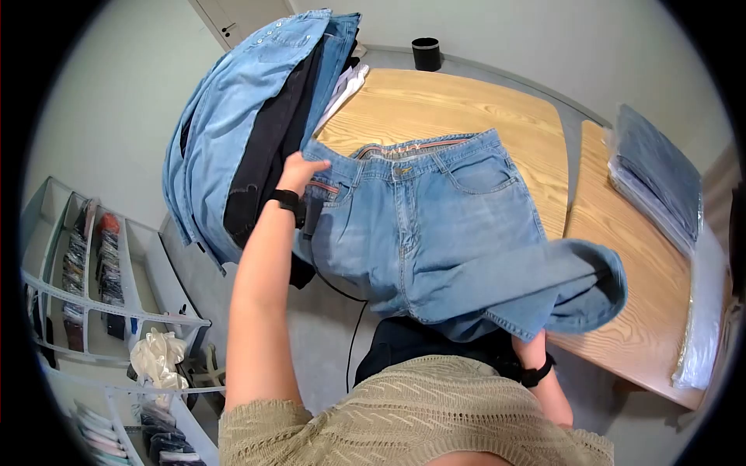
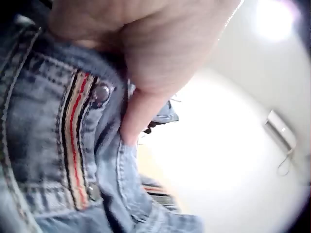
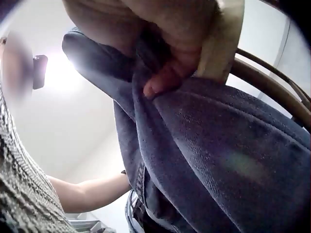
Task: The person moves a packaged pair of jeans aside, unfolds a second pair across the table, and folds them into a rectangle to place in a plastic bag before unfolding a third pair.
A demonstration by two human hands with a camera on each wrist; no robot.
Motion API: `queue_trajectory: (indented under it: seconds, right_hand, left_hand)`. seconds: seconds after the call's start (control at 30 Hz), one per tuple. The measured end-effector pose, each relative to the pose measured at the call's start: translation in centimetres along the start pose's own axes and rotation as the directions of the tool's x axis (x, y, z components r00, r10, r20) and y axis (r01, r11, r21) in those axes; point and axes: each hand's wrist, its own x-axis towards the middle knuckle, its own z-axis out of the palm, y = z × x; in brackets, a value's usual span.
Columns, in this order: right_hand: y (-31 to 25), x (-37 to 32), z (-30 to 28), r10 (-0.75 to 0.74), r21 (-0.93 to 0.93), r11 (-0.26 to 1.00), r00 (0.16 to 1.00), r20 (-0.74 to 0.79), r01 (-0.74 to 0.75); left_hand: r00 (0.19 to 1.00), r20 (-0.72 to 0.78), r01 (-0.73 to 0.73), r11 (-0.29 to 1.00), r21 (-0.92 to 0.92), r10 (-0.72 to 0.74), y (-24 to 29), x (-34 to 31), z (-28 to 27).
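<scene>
A pair of light blue jeans (image 1: 404, 225) is spread between the two hands, waistband toward the table and one leg folded across with its open hem at the right. My left hand (image 1: 298, 172) grips the waistband at its left corner, thumb over the edge. In the left wrist view, a pocket with a striped trim (image 2: 75, 145) lies just below that hand (image 2: 150, 53). My right hand (image 1: 531, 349) holds bunched denim low on the right, partly hidden under the cloth. The right wrist view shows its thumb and fingers (image 3: 167, 80) pinching a fold.
A pile of denim and black garments (image 1: 241, 132) hangs over the left of the wooden table (image 1: 466, 97). On the side table (image 1: 622, 326) lie plastic-wrapped clothes (image 1: 657, 179). Shelves with packed clothing (image 1: 93, 272) stand at left. A black bin (image 1: 426, 54) sits beyond the table.
</scene>
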Motion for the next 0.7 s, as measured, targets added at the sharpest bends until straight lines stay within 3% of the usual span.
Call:
queue_trajectory:
  seconds: [0.03, 0.1, 0.17, 0.23, 0.3, 0.37, 0.43, 0.5, 0.57, 0.63, 0.7]
  right_hand:
    - [-1.3, 0.7, -0.8, -0.002, -0.033, 0.999, 0.999, 0.043, 0.003]
    - [-0.4, 2.0, 0.0, -0.019, -0.133, 0.99, 0.987, 0.158, 0.04]
    - [-4.6, 4.5, -0.3, -0.052, 0.08, 0.996, 0.996, 0.078, 0.045]
    - [-8.3, 5.8, 1.2, -0.082, 0.425, 0.905, 0.987, 0.138, 0.016]
    - [-12.9, 7.2, 1.5, -0.312, 0.464, 0.863, 0.933, 0.179, 0.2]
    - [-17.2, 8.5, 2.7, -0.508, 0.581, 0.743, 0.845, 0.168, 0.331]
    - [-20.3, 9.4, 6.3, -0.66, 0.685, 0.528, 0.75, -0.041, 0.502]
    - [-23.0, 10.0, 9.4, -0.734, 0.764, 0.409, 0.677, -0.05, 0.499]
    - [-25.6, 10.4, 11.6, -0.681, 0.826, 0.515, 0.695, 0.232, 0.229]
    - [-25.4, 10.0, 16.1, -0.539, 0.679, 0.72, 0.731, 0.419, 0.142]
    - [-25.4, 10.7, 15.4, -0.336, 0.283, 0.942, 0.484, 0.808, 0.182]
  left_hand:
    - [0.999, -0.025, 0.045, 0.995, -0.084, -0.047, 1.0, -0.7, -0.4]
    - [1.0, -0.022, -0.003, 0.982, -0.188, -0.001, 4.8, -3.9, -1.0]
    - [0.986, -0.066, -0.167, 0.962, -0.217, 0.156, 8.2, -8.1, -2.0]
    - [0.93, -0.186, -0.36, 0.891, -0.275, 0.318, 11.3, -12.9, -3.9]
    - [0.9, -0.264, -0.411, 0.878, -0.246, 0.347, 14.4, -17.8, -6.4]
    - [0.794, -0.395, -0.524, 0.849, -0.061, 0.462, 15.9, -21.7, -9.7]
    - [0.743, -0.448, -0.576, 0.816, -0.048, 0.497, 18.0, -26.3, -11.5]
    - [0.693, -0.506, -0.583, 0.812, 0.024, 0.513, 19.1, -29.9, -14.2]
    - [0.61, -0.564, -0.588, 0.795, 0.15, 0.557, 19.7, -32.6, -16.7]
    - [0.576, -0.609, -0.554, 0.808, 0.199, 0.545, 20.2, -34.8, -18.0]
    - [0.577, -0.615, -0.523, 0.822, 0.227, 0.537, 20.1, -36.3, -19.0]
